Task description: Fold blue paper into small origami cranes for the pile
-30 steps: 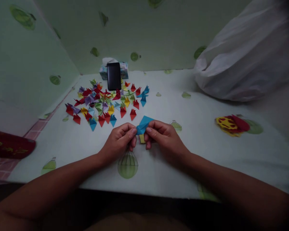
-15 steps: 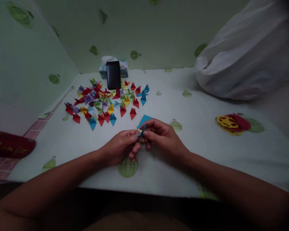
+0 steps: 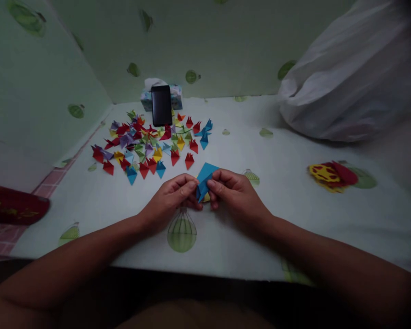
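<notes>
Between my two hands is a small folded piece of blue paper [image 3: 203, 188], its narrow tip pointing down. My left hand [image 3: 173, 196] pinches its left side with thumb and forefinger. My right hand [image 3: 236, 192] grips the right side, thumb in front and fingers curled behind. Just beyond lies a flat blue paper sheet [image 3: 207, 169] on the table, with a bit of yellow paper showing under my fingers. Several folded paper cranes [image 3: 160, 169] in many colours are spread to the upper left of my hands.
A black phone [image 3: 161, 106] leans on a tissue box [image 3: 176, 97] at the back. On the right sit a bulging white plastic bag [image 3: 329, 100] and yellow and red cut-out pieces [image 3: 324, 174]. A dark red item with gold marks [image 3: 17, 205] lies at the left edge.
The folded blue paper has turned from edge-on to show its broad face. My left hand has shifted up a little, its fingers now less spread below the paper.
</notes>
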### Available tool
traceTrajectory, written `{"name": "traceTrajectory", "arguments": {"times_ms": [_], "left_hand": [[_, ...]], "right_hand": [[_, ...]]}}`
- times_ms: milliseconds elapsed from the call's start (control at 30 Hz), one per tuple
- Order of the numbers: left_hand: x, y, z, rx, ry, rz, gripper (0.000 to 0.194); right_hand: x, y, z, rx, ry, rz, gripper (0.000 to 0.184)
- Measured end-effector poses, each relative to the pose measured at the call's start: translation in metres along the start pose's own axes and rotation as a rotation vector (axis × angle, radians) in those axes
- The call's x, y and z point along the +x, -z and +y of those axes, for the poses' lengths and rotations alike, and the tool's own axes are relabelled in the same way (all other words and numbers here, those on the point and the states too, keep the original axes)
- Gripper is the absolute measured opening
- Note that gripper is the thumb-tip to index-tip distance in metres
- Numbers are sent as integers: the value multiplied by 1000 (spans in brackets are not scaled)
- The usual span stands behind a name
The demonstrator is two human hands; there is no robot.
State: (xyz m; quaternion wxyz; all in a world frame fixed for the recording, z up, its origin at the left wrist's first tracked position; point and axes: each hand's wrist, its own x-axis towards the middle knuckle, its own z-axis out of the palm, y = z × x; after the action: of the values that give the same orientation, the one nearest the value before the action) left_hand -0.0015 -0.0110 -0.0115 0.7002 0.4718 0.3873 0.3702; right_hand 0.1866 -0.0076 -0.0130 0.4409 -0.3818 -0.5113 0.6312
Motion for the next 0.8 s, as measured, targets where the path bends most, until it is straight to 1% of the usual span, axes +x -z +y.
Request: {"name": "traceTrajectory", "arguments": {"times_ms": [133, 233, 433, 533, 667, 800], "left_hand": [[-1, -1, 3, 139, -60, 33, 21], [-2, -2, 5, 191, -98, 74, 18], [-1, -3, 6, 207, -103, 119, 17], [-1, -3, 6, 196, -113, 135, 21], [-1, -4, 5, 155, -154, 135, 30], [0, -4, 4, 168, -193, 128, 26]], "right_hand": [[1, 0, 1, -5, 14, -2, 24], [2, 1, 4, 24, 21, -3, 20], [3, -1, 5, 51, 65, 0, 26], [2, -3, 3, 46, 102, -12, 24], [1, -5, 2, 39, 108, -22, 22], [2, -4, 3, 11, 118, -27, 16]]}}
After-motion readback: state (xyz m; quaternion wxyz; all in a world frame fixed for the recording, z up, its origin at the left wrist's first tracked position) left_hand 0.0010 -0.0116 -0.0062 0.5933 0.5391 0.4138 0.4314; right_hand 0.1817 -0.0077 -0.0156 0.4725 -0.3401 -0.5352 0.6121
